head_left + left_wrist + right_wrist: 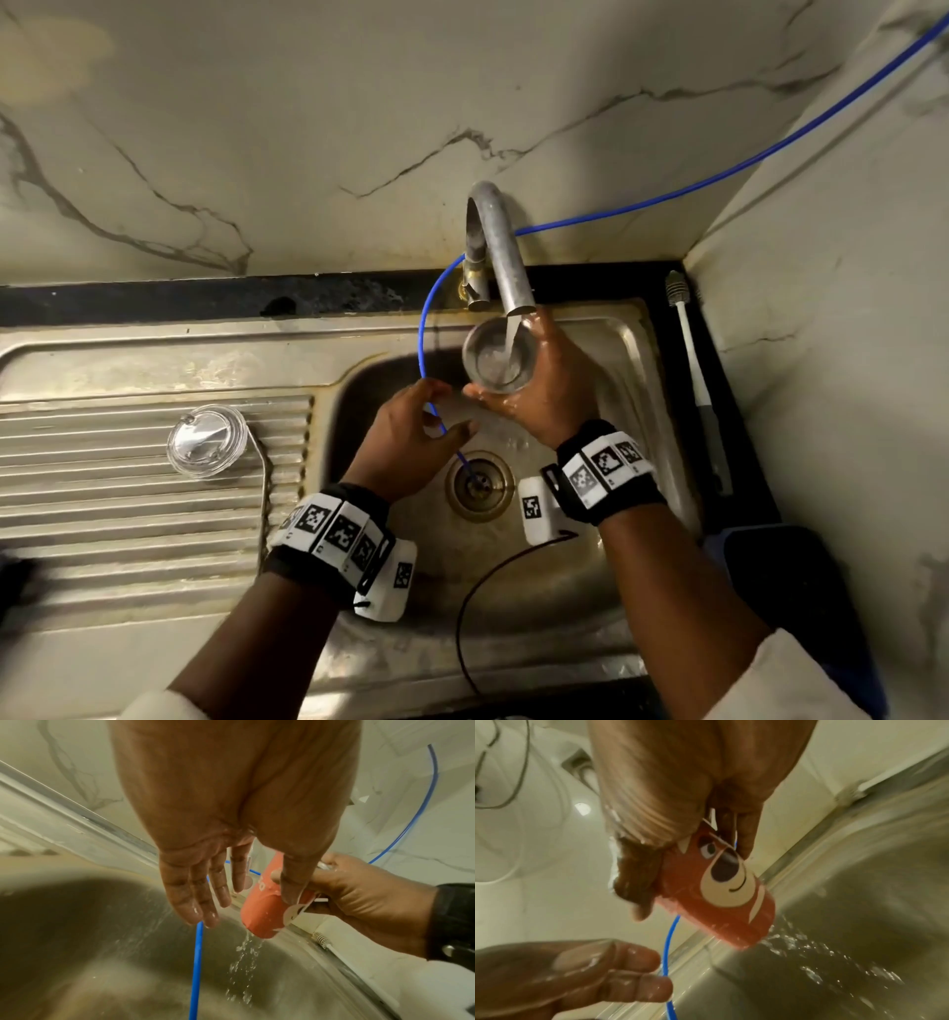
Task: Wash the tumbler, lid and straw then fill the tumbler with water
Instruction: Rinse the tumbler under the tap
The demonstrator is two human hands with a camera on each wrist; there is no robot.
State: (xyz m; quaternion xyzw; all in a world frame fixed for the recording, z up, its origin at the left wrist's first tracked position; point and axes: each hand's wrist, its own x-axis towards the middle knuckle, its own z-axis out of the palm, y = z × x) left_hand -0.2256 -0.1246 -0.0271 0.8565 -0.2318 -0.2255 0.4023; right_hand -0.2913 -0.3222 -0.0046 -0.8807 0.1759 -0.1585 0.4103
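Head view: the tumbler (497, 355) is gripped around its wall by the right hand (544, 390) and held mouth-up under the tap (495, 246), over the sink (631, 329); water is seen running into its steel-looking interior.
Head view, left hand: the left hand (411, 447) is held relaxed with fingers apart, nothing grasped; the blue tube (719, 177) passes just beside its fingers.
Head view, other parts: the clear domed lid (207, 441) is laid on the ribbed steel drainboard (102, 493), with what is judged to be the straw (264, 478), thin and metallic, beside it; a white-handled brush (690, 360) is laid along the dark counter edge.
Left wrist view: the tumbler's orange outer wall is shown wet, with water streaming off its base in broken drops.
Right wrist view: a cartoon bear face is printed on the smooth orange wall; the wrapped fingers are seen glistening.
Step in hand: rinsing or filling is judged under way; which of the 2 cannot be told.
Advice: the wet, smooth wall should be clasped firmly, and the mouth kept centred under the stream and level.
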